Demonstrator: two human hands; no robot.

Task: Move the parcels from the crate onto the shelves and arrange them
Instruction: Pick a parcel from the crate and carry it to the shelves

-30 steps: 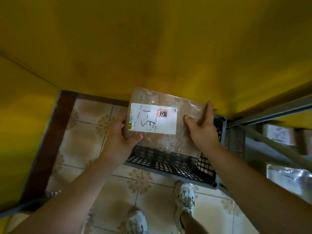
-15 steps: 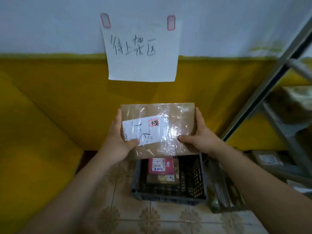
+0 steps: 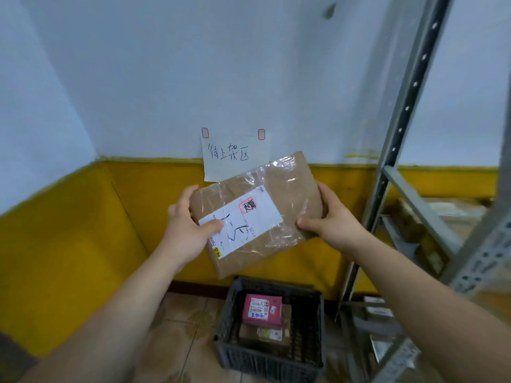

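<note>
Gripping the brown parcel [image 3: 287, 189] between left hand [image 3: 184, 230] and right hand [image 3: 336, 221].

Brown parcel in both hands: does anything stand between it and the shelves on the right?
Nothing visible does. The brown parcel, held by the left hand and right hand above the crate, has open air up to the shelf rack.

Tilted brown taped parcel [image 3: 257, 214] aloft; pink parcel [image 3: 262, 310] inside dark crate [image 3: 272, 357].

Parcel [image 3: 257, 214] above crate [image 3: 269, 355], shelves [image 3: 414, 205] right
</note>
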